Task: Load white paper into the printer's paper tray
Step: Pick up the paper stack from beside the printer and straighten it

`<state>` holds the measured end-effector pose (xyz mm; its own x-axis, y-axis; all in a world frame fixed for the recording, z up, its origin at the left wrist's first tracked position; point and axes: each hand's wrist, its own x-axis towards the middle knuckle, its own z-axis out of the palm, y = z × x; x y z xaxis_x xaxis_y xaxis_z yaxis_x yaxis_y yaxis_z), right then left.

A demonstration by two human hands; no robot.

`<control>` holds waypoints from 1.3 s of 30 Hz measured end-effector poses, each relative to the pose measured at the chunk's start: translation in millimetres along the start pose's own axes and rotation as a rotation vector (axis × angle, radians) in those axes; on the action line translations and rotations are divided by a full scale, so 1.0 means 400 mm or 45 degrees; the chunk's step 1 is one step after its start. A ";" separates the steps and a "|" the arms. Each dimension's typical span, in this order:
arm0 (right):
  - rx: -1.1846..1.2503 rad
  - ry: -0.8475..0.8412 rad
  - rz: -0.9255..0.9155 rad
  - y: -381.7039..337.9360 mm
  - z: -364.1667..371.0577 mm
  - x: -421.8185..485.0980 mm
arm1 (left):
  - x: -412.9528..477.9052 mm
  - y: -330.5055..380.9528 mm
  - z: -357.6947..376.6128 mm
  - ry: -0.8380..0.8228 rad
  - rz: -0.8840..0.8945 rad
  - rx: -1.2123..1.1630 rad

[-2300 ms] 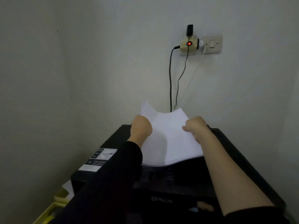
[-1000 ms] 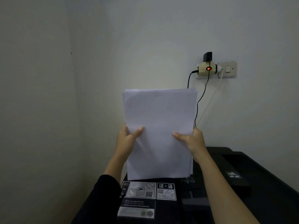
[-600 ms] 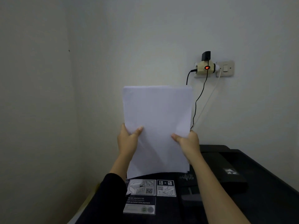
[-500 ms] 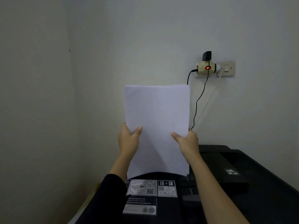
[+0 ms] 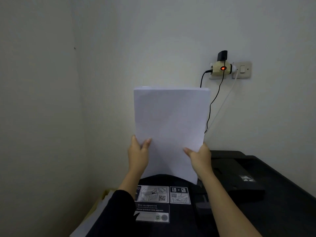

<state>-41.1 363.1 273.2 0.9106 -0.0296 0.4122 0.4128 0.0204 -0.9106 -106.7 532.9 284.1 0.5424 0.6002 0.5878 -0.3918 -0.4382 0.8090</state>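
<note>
My left hand (image 5: 138, 155) and right hand (image 5: 200, 157) pinch paper stack (image 5: 171, 127) upright over printer (image 5: 239, 194). Insertion step; next, ease bottom edge squarely down into rear slot.

"only use pigment ink" on printer (image 5: 236, 189)

One stack of white paper (image 5: 171, 120), far centre. Two grips on it: left grip (image 5: 138, 154) and right grip (image 5: 200, 158). One black printer (image 5: 256, 194). Two picture labels (image 5: 152, 194), near. On the far right wall: one adapter (image 5: 219, 69), one wall switch (image 5: 242, 69), two black cables (image 5: 210, 105), one white cable (image 5: 224, 101).
</note>
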 end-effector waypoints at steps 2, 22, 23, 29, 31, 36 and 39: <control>-0.002 0.037 -0.036 -0.010 0.010 0.003 | 0.007 0.019 0.008 0.043 0.031 0.075; -0.151 -0.053 0.103 0.056 0.035 -0.054 | -0.066 -0.044 0.015 -0.085 -0.209 0.227; -0.172 -0.036 0.086 0.054 0.039 -0.054 | -0.067 -0.040 0.019 -0.066 -0.206 0.264; -0.220 -0.068 0.073 0.060 0.042 -0.057 | -0.088 -0.045 0.025 0.002 -0.116 0.357; -0.211 -0.087 0.098 0.065 0.041 -0.057 | -0.091 -0.047 0.026 0.002 -0.110 0.362; -0.172 -0.010 0.122 0.054 0.049 -0.074 | -0.099 -0.025 0.030 0.003 -0.206 0.359; -0.233 0.082 0.074 0.032 0.046 -0.083 | -0.090 0.001 0.025 0.021 -0.233 0.414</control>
<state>-65.6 382.9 248.6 0.9272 -0.0978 0.3616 0.3443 -0.1577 -0.9255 -118.9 504.6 263.3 0.5684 0.6978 0.4358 -0.0315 -0.5109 0.8590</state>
